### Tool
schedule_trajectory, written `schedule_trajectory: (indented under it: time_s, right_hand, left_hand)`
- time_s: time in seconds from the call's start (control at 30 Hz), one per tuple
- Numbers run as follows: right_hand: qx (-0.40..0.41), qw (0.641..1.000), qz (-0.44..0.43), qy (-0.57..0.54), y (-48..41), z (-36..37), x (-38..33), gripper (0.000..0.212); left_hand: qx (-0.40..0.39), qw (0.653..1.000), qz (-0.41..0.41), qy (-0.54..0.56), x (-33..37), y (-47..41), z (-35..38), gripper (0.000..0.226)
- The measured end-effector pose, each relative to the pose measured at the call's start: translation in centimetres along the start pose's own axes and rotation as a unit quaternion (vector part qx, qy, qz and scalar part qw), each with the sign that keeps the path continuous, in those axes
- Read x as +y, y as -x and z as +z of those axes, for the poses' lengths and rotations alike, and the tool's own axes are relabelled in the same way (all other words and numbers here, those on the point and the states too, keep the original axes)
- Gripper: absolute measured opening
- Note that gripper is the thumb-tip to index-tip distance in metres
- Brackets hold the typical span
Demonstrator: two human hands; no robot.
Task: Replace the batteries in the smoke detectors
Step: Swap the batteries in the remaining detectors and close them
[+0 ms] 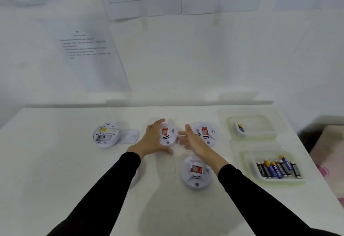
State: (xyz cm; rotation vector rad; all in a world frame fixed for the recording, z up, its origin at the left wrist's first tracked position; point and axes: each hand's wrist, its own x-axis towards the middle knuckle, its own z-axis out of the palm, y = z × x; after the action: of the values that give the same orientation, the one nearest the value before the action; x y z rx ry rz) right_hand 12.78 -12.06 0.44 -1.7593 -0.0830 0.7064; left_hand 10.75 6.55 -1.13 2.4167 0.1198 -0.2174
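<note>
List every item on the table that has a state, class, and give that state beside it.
Left detector: face down, battery bay uncovered.
Battery cover: off, lying beside it.
Middle detector: face up, gripped by left hand.
Right hand: open, holding nothing.
Rear right detector: face up.
Near detector: face up.
Rear tray: holds one battery.
Near tray: holds many batteries.

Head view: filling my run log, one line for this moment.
left hand grips middle detector | right hand open beside it | opened detector far left | batteries in tray
</note>
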Motion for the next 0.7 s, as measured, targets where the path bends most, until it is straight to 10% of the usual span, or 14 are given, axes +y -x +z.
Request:
schedule_trajectory:
  time_s: [0.4, 0.57, 0.7]
  right_hand:
    - [0.124, 0.991, -0.048, 0.021, -0.3, 3.1, -0.2, 0.048]
    - [0.136, 0.942, -0.233, 0.198, -1.7, 7.5, -1.9, 0.017]
    - [0.022, 0.869, -0.267, 0.416, -4.9, 12.0, -3.2, 0.03]
  left_hand:
    - [0.039, 0.991, 0.028, 0.121, -3.4, -0.1, -2.8, 0.109]
    - [0.238, 0.967, 0.027, 0.093, -7.7, 2.9, -7.2, 0.072]
    - [0.263, 0.961, -0.064, 0.053, -12.8, 5.3, -9.7, 0.105]
